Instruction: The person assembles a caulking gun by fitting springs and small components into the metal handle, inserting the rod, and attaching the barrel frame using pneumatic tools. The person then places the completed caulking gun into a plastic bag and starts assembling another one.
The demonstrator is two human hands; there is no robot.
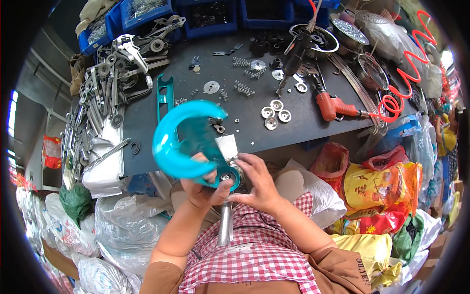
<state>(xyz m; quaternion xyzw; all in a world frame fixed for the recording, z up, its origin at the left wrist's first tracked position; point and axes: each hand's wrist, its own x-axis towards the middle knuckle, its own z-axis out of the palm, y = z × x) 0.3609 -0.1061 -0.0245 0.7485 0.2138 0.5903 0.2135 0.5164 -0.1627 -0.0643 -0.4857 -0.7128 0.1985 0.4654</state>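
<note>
A glossy teal C-shaped part (pixel 169 147), its upper end smeared by motion, stands up from my left hand (pixel 201 191). The fingers of that hand are closed round its lower end, and the thumb lies by a round joint with a metal centre (pixel 226 177). My right hand (pixel 259 183) curls at the other side of the joint, its thumb against it and its fingertips by a small metal plate (pixel 226 147). Below the joint, a grey metal tube (pixel 224 225) points toward my apron. Its link to the teal part is partly hidden by my hands.
Metal arms (pixel 105 83) are heaped on the dark table (pixel 196 132) at left, beside a teal bracket (pixel 165 95). Springs (pixel 243 88) and metal cups (pixel 270 122) lie centrally. A red air driver (pixel 333 105) rests right. Blue bins (pixel 210 19) line the back; bags (pixel 382 186) stand below.
</note>
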